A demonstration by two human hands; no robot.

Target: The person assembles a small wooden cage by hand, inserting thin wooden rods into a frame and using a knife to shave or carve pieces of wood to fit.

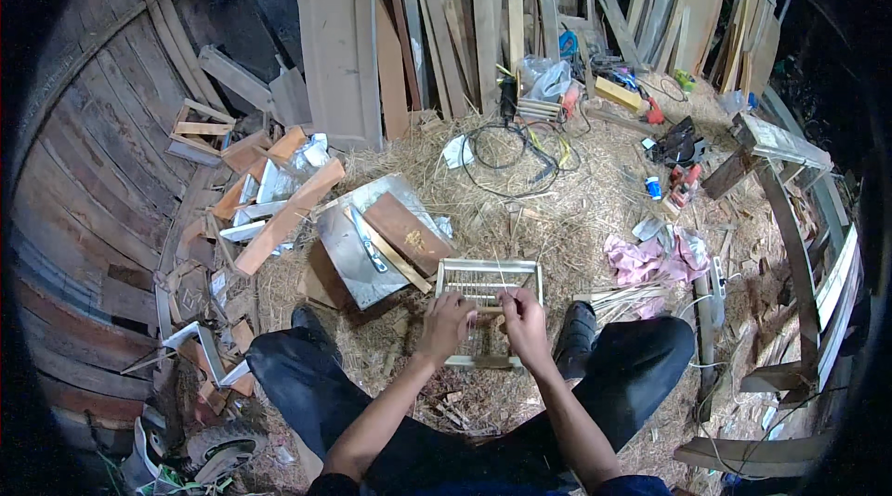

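A small pale wooden frame (485,266) with several thin cross bars is between my feet. My left hand (446,324) is closed at its left side, fingertips on the end of a short light wooden stick (488,310) that spans between my hands. My right hand (525,321) pinches at the stick's other end, over the frame's right side. A thin pale strand (502,275) rises from the right fingertips; whether it is cord or a sliver of wood I cannot tell. My fingers hide parts of the frame's sides.
Left of the frame, a metal-topped box (348,250) carries a brown board (407,231) and a knife-like tool (375,257). Offcuts (288,217) pile farther left. Cables (511,162) lie ahead on straw, and a pink cloth (655,259) lies right. Planks (488,22) lean behind.
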